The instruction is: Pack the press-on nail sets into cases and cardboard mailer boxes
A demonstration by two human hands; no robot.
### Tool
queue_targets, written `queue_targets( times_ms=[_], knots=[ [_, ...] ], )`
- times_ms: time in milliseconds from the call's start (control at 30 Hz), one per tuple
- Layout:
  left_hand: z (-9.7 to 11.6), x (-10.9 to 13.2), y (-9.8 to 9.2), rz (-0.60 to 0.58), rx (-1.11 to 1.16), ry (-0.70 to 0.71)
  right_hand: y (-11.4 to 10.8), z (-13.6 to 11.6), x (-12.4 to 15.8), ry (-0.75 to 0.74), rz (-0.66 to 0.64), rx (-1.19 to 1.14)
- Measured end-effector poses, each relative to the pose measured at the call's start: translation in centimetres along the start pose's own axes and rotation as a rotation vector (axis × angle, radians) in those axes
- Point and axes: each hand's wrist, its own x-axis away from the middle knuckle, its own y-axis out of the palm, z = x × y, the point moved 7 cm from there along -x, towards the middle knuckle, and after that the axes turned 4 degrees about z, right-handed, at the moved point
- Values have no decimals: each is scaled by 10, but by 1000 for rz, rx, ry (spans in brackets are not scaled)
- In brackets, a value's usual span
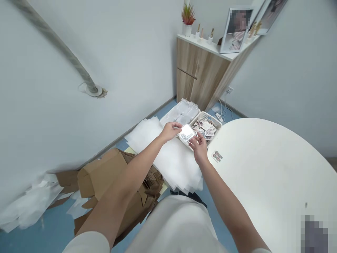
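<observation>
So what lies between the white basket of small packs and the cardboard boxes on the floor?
In the head view, a stack of white foam sheets fills the stretch between the basket and the cardboard boxes; the left hand reaches over it.

My feed is bright and evenly lit, soft light with only faint shadows. The small clear packet (187,132) held between both hands glares almost white. The wide lens bends the wall pipe (52,37) and stretches the edges. Two patches are pixelated: the framed picture (235,30) and the bottom right corner.
</observation>
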Motion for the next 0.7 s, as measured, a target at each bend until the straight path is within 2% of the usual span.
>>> queue_targets(
  times_ms=[133,267,467,567,700],
  knots=[
    [3,34,40,-164,55,-17,-42,-4,44,29,44,-8],
    [4,65,96,-381,79,-43,-89,-1,87,85,106,-31],
    [1,105,180,-594,71,-103,-161,3,141,151,231,-107],
    [-1,125,217,-666,85,-153,-198,5,162,150,313,-154],
    [-11,155,255,-674,97,-189,-248,6,186,135,416,-208]
  ],
)
